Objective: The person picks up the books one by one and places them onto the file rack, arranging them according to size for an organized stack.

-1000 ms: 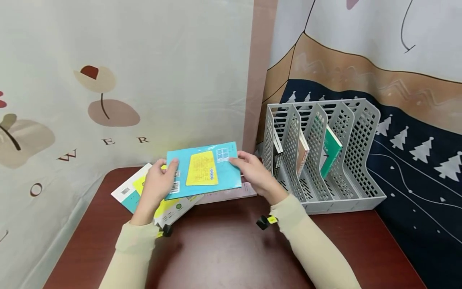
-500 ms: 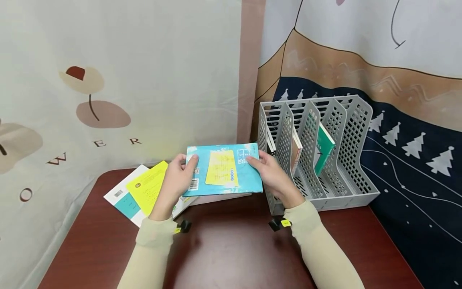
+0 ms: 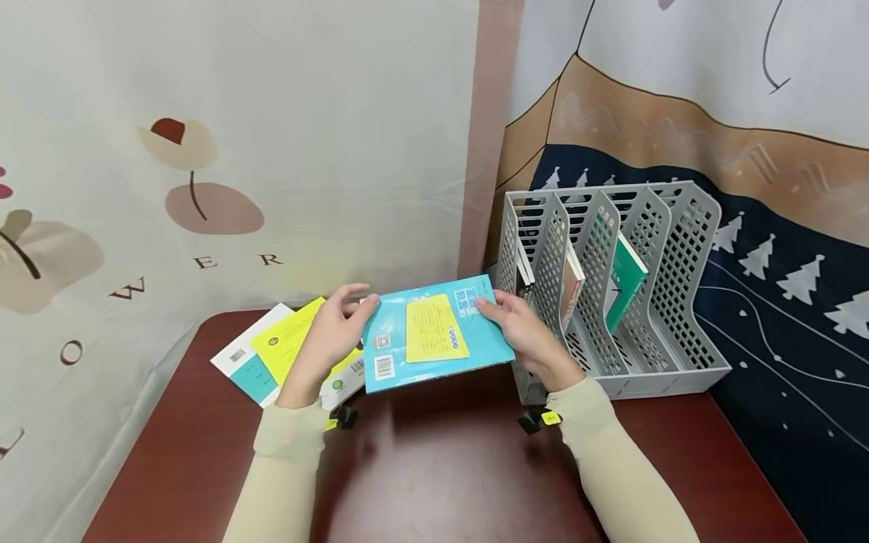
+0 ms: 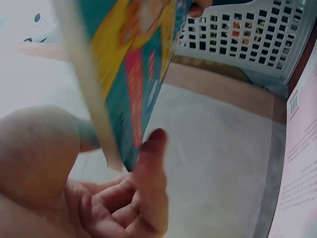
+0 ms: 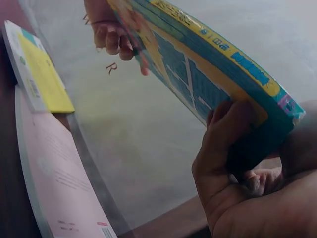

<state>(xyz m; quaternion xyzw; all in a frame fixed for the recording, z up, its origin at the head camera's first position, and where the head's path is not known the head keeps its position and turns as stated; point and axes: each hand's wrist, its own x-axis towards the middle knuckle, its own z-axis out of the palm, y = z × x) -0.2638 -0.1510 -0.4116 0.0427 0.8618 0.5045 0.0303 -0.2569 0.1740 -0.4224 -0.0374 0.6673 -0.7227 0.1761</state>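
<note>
A blue book (image 3: 437,332) with a yellow panel and a barcode is held in the air, its back cover up in the head view. My right hand (image 3: 532,339) grips its right end, thumb on top and fingers underneath. At the left edge, my left hand (image 3: 333,332) has the book's corner loosely between thumb and fingers. From the left wrist view, the book's colourful other cover (image 4: 133,74) lies between the thumb and a raised finger. The right wrist view shows the yellow spine (image 5: 218,44) above my right fingers (image 5: 218,144).
Yellow-and-white books (image 3: 288,339) lie overlapping on the dark red table (image 3: 434,475), left of the held book. A pale pink book (image 5: 59,173) lies beside them. At the right stands a grey slotted file rack (image 3: 652,385) with several books, including a green one (image 3: 624,283).
Both hands have carried the blue book to the right, away from the books on the table and closer to the rack. Its left end has tilted down, and the left fingers have loosened.
</note>
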